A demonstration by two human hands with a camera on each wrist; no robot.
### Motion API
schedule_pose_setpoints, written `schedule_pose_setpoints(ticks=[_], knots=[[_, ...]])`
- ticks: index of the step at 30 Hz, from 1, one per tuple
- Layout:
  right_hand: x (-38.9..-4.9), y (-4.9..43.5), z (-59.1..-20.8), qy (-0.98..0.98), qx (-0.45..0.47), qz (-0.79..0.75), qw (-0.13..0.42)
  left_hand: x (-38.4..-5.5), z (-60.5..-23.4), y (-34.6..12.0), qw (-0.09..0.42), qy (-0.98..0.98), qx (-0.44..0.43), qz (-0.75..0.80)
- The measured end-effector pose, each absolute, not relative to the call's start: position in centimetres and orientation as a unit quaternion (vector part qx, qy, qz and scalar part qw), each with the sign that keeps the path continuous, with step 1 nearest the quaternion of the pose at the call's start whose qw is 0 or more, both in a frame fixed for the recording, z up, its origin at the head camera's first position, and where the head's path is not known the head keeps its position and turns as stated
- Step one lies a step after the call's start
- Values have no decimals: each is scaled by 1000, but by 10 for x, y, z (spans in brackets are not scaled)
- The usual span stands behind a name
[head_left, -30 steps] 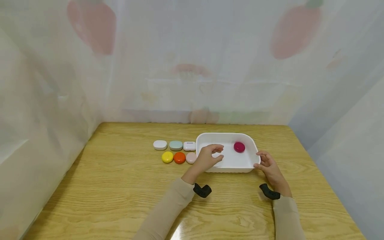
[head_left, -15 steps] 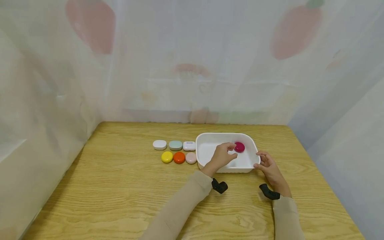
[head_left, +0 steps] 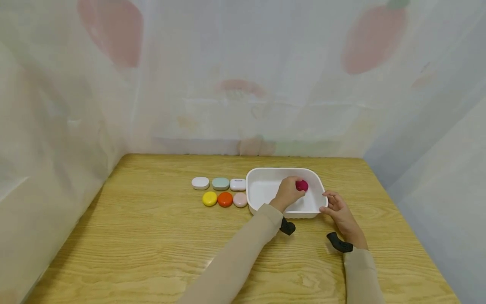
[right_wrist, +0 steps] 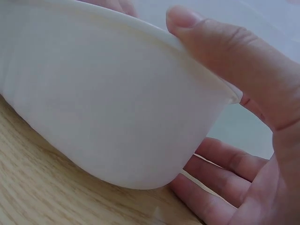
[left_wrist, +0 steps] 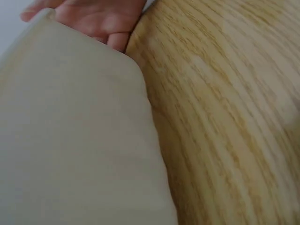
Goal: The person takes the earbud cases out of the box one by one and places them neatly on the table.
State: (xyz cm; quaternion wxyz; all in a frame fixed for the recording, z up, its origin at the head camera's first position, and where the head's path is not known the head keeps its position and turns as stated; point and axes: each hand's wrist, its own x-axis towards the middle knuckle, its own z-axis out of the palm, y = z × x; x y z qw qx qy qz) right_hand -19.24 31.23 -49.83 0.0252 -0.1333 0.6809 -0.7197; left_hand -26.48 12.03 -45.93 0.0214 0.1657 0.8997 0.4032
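Observation:
In the head view, my left hand [head_left: 287, 194] reaches into the white plastic bin [head_left: 262, 185], pinching a glossy magenta round case [head_left: 302, 185], which looks like an earbud case, between thumb and fingers. Part of the case is hidden behind the fingers. My right hand [head_left: 340, 215] holds the bin's right end. In the right wrist view, its thumb [right_wrist: 220, 42] lies over the rim while the other fingers bend along the outer end wall. Mostly sleeve and part of the palm appear in the left wrist view.
Left of the bin are two rows of small cases: white [head_left: 200, 183], pale green [head_left: 220, 183] and white with a label [head_left: 238, 184] behind; yellow [head_left: 209, 199], orange-red [head_left: 225, 199] and pale pink [head_left: 240, 200] in front. The wooden table [head_left: 152, 236] meets curtains at the back.
My left hand has moved right across the bin to the magenta case, and its fingers have come together on it. The right hand stays at the bin's end.

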Motion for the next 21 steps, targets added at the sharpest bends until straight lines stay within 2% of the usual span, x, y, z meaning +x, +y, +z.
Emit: schedule_pose_setpoints(ticks=[8,21], knots=[[-193,310,-498,677,-138,-723,22,-267,-461,118,64,911,207,350],[-191,310,-498,669,-136,-730,25,-263,-459,119,81,922,227,304]])
